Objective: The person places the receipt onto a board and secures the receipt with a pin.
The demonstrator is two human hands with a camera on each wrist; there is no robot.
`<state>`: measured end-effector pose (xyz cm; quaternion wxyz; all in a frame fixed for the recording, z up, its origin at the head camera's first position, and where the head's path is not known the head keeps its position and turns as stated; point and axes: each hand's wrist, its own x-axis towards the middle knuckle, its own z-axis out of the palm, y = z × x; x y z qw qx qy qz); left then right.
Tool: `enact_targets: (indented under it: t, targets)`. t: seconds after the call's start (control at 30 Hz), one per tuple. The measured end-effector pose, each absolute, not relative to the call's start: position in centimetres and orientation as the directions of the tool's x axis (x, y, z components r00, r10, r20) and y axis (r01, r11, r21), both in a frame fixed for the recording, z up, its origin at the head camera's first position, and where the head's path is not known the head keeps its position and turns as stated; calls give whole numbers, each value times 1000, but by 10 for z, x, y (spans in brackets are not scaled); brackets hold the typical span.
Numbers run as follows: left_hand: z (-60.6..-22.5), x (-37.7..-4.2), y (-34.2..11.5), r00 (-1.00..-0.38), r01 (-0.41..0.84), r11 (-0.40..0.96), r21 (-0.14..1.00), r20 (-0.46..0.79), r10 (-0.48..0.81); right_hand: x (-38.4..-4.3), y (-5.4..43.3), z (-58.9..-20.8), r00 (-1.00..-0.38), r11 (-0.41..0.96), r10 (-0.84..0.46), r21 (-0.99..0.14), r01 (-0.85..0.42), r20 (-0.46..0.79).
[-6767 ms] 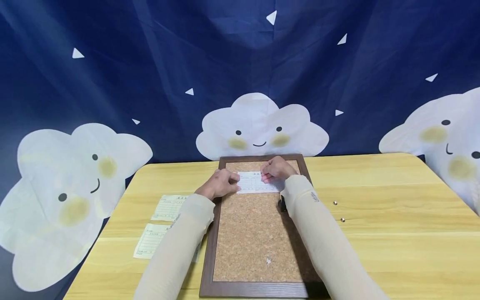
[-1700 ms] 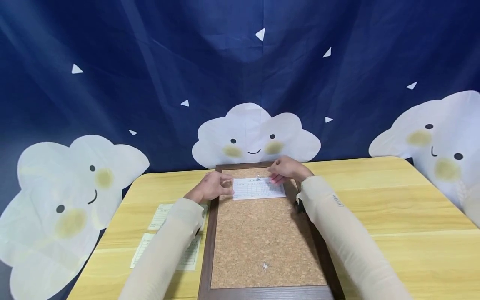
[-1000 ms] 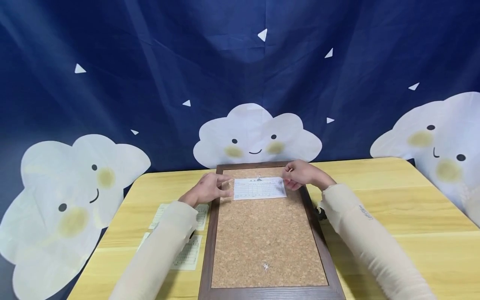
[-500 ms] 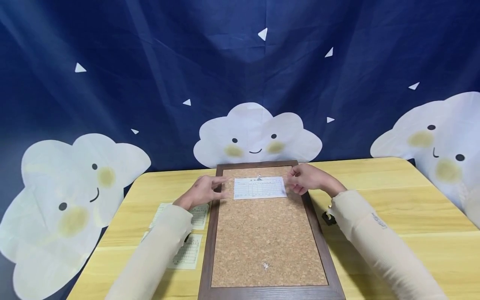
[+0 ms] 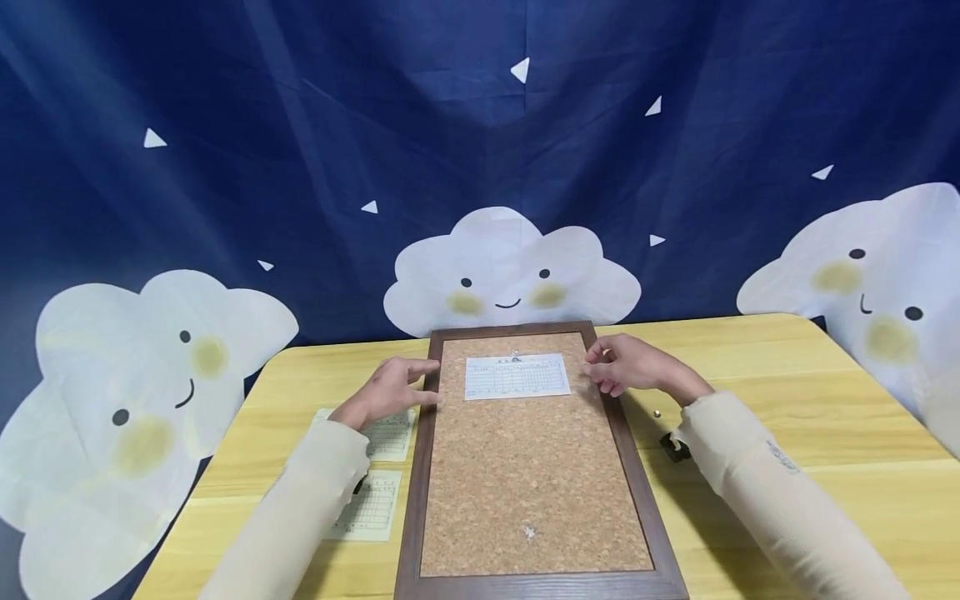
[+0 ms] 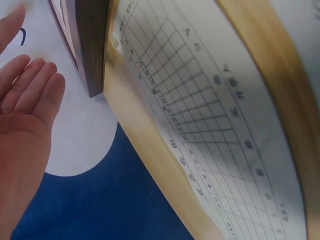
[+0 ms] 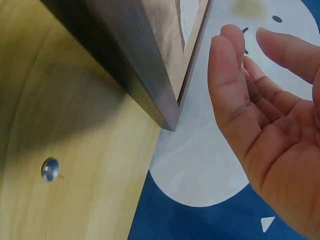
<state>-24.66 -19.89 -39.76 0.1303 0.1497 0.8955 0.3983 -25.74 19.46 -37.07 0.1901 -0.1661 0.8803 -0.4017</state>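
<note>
A white printed form lies flat near the top of a cork board with a dark brown frame, a shiny thumbtack at its upper edge. My left hand is just left of the form, at the frame's left side, thumb and fingers apart. On the other side, my right hand hovers by the frame's right edge, fingers bent loosely. In the right wrist view a gap shows between thumb and fingertips, with nothing in it. The left wrist view shows the left hand's fingers holding nothing.
Two yellowish forms lie on the wooden table left of the board, partly under the left sleeve. A loose thumbtack sits right of the board. A small whitish mark shows low on the cork. A blue cloud-print curtain hangs behind.
Both hands were on the white form. They have let go and drawn apart, left hand leftward, right hand rightward. The form stays on the board; its thumbtack and the loose one now show.
</note>
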Motion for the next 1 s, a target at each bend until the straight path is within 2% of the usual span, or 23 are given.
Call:
enact_targets:
  t: [0.27, 0.47, 0.67, 1.0]
  targets:
    - [-395, -239, -205, -922, 168, 637, 752, -108, 371, -239, 214, -374, -857, 631, -484, -749, -201, -177]
    - [-399, -231, -213, -924, 162, 643, 749, -113, 364, -227, 226, -379, -864, 620, -476, -759, -197, -165]
    - [-403, -222, -225, -940, 151, 636, 757, -90, 330, -216, 231, -385, -867, 598, -476, -777, -194, -150]
    - [-406, -219, -233, -930, 180, 637, 750, -81, 358, -201, 229, -392, -870, 610, -479, -757, -234, -117]
